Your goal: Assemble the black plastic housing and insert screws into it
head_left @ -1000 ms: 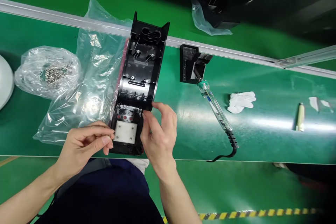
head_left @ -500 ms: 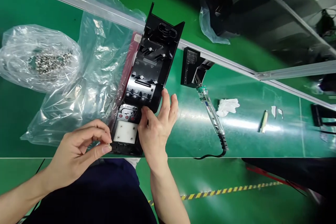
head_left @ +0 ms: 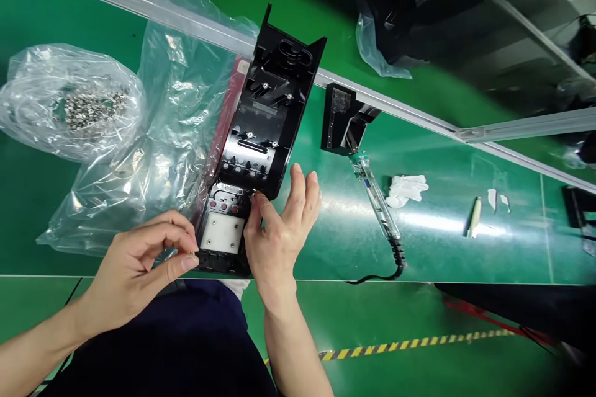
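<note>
Black housing (head_left: pixel 267 118) half-covered by right hand (head_left: pixel 279 229); left hand's (head_left: pixel 139 267) pinched item indistinct.

Left hand (head_left: pixel 139 260) pinching a tiny screw (head_left: pixel 192 254) beside the black housing (head_left: pixel 261 136), right hand (head_left: pixel 277 232) fingertips on its lower edge, screwdriver (head_left: pixel 375 195) lying off right on the green belt (head_left: pixel 465 248).

likely a factory line — green conveyor belt (head_left: pixel 419 248), bagged screws (head_left: pixel 88 108)
</note>
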{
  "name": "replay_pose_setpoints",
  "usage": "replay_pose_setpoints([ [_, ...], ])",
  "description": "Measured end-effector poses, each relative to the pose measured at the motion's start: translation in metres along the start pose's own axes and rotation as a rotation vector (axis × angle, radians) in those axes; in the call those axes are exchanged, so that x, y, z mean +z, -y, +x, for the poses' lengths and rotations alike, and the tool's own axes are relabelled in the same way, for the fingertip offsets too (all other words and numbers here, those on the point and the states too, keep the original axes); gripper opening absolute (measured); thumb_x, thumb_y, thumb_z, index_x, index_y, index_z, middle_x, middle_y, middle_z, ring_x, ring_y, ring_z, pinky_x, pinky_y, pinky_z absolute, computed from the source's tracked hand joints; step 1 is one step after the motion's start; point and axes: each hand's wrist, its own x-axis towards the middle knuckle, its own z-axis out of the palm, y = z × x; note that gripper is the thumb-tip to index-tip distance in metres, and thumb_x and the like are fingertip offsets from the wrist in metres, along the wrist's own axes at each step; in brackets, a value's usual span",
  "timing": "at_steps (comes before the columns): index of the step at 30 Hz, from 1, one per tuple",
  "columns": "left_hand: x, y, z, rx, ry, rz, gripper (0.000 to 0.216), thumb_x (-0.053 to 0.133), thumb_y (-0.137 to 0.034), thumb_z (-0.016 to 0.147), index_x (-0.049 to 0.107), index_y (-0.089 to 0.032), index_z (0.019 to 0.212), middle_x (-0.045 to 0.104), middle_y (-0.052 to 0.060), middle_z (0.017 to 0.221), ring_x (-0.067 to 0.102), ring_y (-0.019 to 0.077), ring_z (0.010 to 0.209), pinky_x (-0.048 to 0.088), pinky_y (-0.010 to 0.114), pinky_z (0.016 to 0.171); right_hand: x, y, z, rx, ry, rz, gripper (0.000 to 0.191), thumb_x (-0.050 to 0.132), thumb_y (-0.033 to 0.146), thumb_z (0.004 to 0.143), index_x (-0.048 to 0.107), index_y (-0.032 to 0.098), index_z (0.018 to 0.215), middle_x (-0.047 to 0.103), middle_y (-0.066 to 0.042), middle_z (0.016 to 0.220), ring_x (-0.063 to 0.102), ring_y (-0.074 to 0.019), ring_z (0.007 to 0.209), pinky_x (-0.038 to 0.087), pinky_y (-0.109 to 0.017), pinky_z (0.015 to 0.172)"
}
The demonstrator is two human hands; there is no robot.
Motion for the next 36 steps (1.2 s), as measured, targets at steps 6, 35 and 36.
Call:
replay_pose_setpoints([
  [6,0.006,-0.003,0.003,0.1,-0.029,0.108,0.003,0.064,-0.019,0.082,0.064,-0.021,0.081,0.055,0.002,0.079,0.055,0.0071,0.066,0.045,0.012,0.055,-0.015,-0.001,-0.003,0.011,-0.023,0.079,0.024,0.046,0.008,0.098,0.067,0.005,0.088,0.032,-0.019,0.136,0.027,-0.0386,0.13,0.028,-0.064,0.104],
  [35,0.05,0.013,0.063,0.612,-0.348,1.488,0.011,0.058,-0.014,0.083,0.061,-0.011,0.093,0.032,0.017,0.145,0.027,0.035,0.139,0.033,0.054,0.11,-0.029,-0.042,-0.06,0.201,-0.278,0.317,0.005,0.055,0.001,0.092,0.058,0.006,0.093,0.047,-0.018,0.122,0.046,-0.0324,0.118,0.034,-0.059,0.102],
  [36,0.05,0.012,0.061,0.61,-0.336,1.483,0.012,0.058,-0.014,0.083,0.061,-0.012,0.094,0.031,0.017,0.145,0.026,0.0348,0.139,0.033,0.054,0.11,-0.028,-0.041,-0.06,0.208,-0.271,0.327,0.005,0.055,0.002,0.093,0.058,0.006,0.093,0.047,-0.018,0.121,0.046,-0.0324,0.117,0.034,-0.059,0.101],
])
